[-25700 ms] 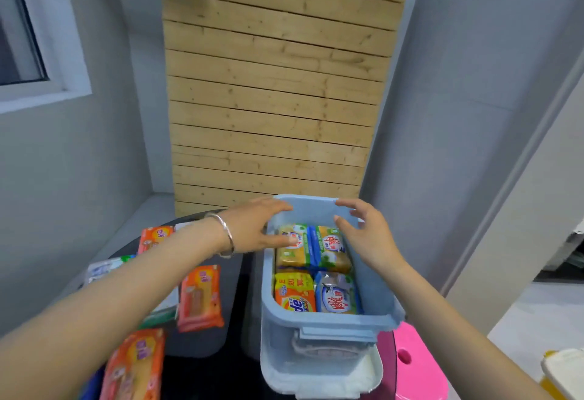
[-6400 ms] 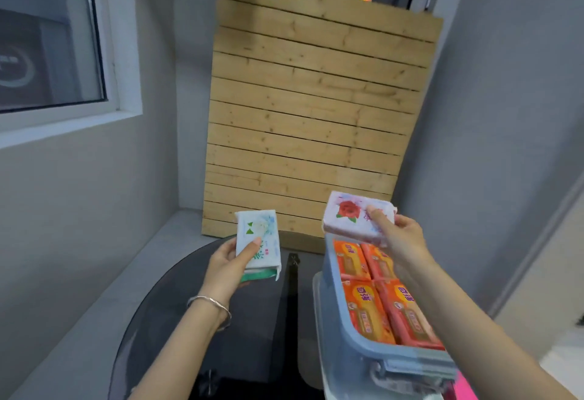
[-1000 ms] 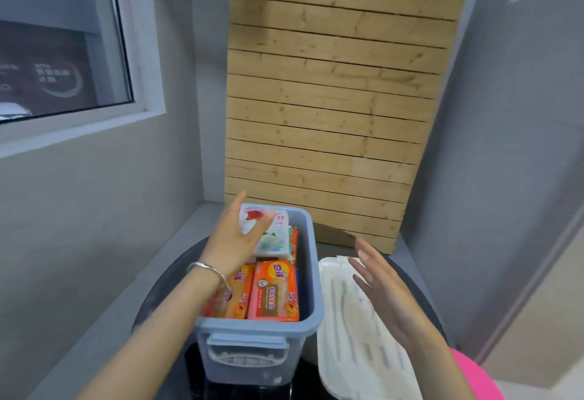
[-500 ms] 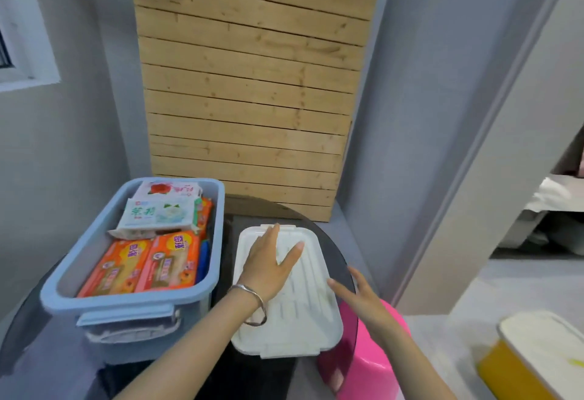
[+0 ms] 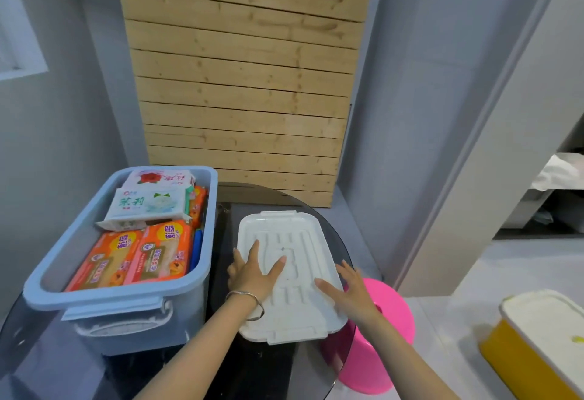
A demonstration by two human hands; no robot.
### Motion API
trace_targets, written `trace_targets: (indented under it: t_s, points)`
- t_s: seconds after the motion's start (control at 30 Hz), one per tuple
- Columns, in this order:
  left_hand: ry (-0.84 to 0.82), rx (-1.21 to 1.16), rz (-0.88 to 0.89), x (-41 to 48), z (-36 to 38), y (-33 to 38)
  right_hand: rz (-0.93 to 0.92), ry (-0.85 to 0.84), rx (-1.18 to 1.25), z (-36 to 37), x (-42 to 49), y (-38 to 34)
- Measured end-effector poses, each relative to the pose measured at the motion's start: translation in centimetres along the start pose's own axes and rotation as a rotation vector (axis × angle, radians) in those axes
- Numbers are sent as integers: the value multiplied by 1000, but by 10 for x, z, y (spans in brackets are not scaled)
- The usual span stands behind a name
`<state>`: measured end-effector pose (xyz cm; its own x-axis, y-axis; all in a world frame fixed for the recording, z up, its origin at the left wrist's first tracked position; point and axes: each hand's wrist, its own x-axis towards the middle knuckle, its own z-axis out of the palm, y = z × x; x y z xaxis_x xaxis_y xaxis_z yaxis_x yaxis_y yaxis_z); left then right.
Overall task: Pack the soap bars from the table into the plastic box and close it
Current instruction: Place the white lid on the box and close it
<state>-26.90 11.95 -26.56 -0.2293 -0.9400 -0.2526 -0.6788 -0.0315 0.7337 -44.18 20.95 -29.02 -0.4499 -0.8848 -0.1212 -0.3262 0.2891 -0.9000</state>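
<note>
The yellow container (image 5: 508, 352) runs off the lower right edge, the window frame (image 5: 19, 51) off the upper left. In the plastic box (image 5: 212, 210) the top soap bars (image 5: 132, 257) hide any layers beneath. The pink stool (image 5: 388, 311) sits partly behind the table (image 5: 268, 368).

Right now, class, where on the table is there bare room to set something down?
Bare glass table lies behind the lid toward the wooden panel, and at the near edge. The strip between lid and box is narrow; the box is packed with soap bars.
</note>
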Motion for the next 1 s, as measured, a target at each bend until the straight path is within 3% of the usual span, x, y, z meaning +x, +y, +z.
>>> trace_targets:
  t_s: [0.27, 0.43, 0.57, 0.73, 1.0]
  points:
    - [64, -512, 203, -23, -28, 63, -134, 200, 456, -62, -25, -68]
    - [-30, -785, 261, -39, -80, 105, -255, 162, 499, -98, -45, -125]
    - [-215, -930, 283, -52, -129, 107, -346, 88, 434, -100, -54, -176]
    - [-288, -954, 365, -68, -187, 80, -485, 64, 126, -65, -56, -236]
    - [8, -1112, 430, -67, -255, 27, -730, 245, -542, 33, -65, -300]
